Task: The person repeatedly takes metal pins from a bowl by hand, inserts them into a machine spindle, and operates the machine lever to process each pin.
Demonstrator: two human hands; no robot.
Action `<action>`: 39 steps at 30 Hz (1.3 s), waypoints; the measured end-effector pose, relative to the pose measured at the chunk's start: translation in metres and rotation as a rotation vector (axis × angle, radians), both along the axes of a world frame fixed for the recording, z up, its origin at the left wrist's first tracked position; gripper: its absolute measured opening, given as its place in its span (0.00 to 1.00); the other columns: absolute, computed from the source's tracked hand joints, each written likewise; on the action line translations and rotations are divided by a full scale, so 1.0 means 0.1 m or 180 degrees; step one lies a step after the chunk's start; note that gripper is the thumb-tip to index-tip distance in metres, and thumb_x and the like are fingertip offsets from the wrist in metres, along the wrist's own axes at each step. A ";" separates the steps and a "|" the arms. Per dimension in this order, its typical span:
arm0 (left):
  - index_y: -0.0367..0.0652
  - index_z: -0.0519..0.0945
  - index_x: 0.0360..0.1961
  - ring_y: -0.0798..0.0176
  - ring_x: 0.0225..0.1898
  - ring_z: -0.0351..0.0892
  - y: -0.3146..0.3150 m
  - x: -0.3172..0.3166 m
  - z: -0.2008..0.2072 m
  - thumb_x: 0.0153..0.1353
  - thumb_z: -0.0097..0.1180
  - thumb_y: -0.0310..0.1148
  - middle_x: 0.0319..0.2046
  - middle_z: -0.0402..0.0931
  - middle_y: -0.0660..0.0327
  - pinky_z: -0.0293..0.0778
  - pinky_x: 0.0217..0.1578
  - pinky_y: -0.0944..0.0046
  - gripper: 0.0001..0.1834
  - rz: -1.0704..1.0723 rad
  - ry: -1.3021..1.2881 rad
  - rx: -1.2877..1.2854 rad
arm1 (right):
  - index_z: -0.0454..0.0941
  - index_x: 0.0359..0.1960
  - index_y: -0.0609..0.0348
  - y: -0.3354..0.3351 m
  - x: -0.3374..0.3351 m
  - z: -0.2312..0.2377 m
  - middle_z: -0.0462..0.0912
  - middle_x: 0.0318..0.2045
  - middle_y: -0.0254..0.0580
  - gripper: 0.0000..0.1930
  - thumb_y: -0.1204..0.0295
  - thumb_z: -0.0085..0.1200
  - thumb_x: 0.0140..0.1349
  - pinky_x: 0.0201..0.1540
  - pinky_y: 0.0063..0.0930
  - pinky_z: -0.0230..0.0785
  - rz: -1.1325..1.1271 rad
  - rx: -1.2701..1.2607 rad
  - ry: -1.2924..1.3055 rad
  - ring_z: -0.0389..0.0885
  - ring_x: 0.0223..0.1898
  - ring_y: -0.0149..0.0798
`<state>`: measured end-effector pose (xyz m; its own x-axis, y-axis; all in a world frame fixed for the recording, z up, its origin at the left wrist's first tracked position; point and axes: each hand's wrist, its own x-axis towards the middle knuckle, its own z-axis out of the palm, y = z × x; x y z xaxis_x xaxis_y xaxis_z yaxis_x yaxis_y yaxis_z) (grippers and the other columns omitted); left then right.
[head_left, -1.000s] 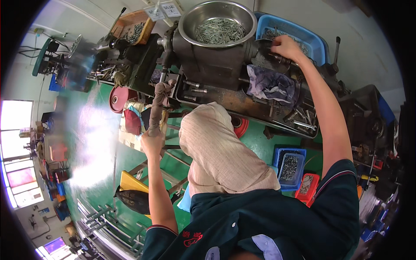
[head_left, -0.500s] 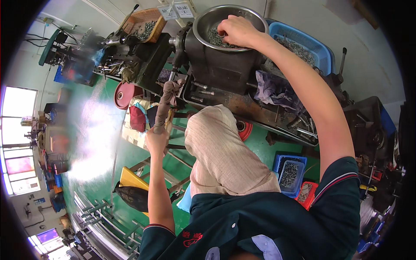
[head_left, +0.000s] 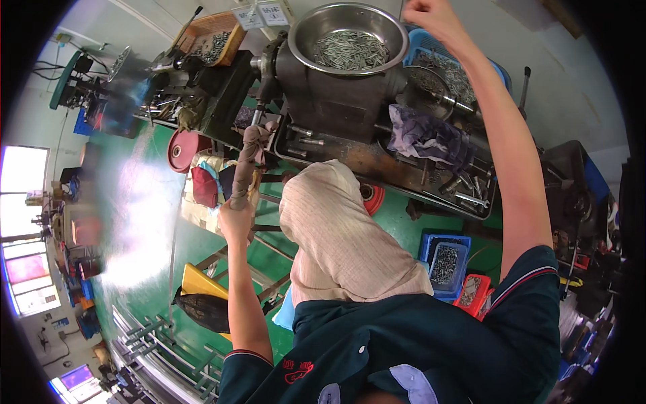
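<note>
The left hand is closed around the lower end of a lever, which is wrapped in brown cloth and rises, slanting, toward the left side of a dark machine. The right hand is lifted at the upper edge of the view, beside the bowl's far right rim and over the far end of the blue basket; its fingers are curled narrow, and whether they hold anything cannot be told. The steel bowl sits on top of the machine, with a heap of slim metal pins inside. The basket, just right of the bowl, holds more small metal parts. In front of it, a shiny shaft runs rightward, and a purple and white rag lies below that. A wrench rests near the right end of the bench. On the green floor, a blue bin of small dark parts stands beside a red bin.
</note>
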<state>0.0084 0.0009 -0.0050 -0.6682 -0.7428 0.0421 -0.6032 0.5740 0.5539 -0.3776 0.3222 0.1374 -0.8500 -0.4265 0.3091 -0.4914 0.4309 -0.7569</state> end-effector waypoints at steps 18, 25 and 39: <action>0.30 0.76 0.22 0.52 0.20 0.74 0.09 -0.02 0.07 0.45 0.55 0.37 0.15 0.72 0.47 0.67 0.26 0.57 0.15 -0.0105 0.0042 0.0042 | 0.75 0.22 0.63 0.36 0.31 -1.21 0.77 0.21 0.36 0.08 0.80 0.57 0.35 0.32 0.23 0.66 0.0382 -0.0059 -0.0933 0.74 0.26 0.30; 0.33 0.78 0.25 0.58 0.23 0.78 0.01 -0.02 0.01 0.43 0.58 0.35 0.18 0.76 0.51 0.69 0.27 0.60 0.14 -0.0025 -0.0193 0.0020 | 0.74 0.22 0.63 0.35 0.27 -1.26 0.76 0.20 0.34 0.09 0.79 0.57 0.34 0.32 0.23 0.65 0.0354 -0.0131 -0.0903 0.73 0.25 0.30; 0.32 0.77 0.24 0.62 0.19 0.72 -1.02 -0.14 -0.04 0.44 0.56 0.33 0.16 0.74 0.52 0.67 0.26 0.61 0.12 -0.0386 -0.0502 -0.0345 | 0.72 0.22 0.62 0.42 0.20 -1.23 0.75 0.20 0.34 0.07 0.78 0.58 0.39 0.33 0.21 0.64 0.0225 0.0280 -0.0638 0.72 0.25 0.27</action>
<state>-0.0057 -0.1007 -0.0092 -0.7570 -0.6534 0.0053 -0.6003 0.6986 0.3894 -0.3573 0.3641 0.0145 -0.8578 -0.5050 0.0961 -0.3663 0.4694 -0.8034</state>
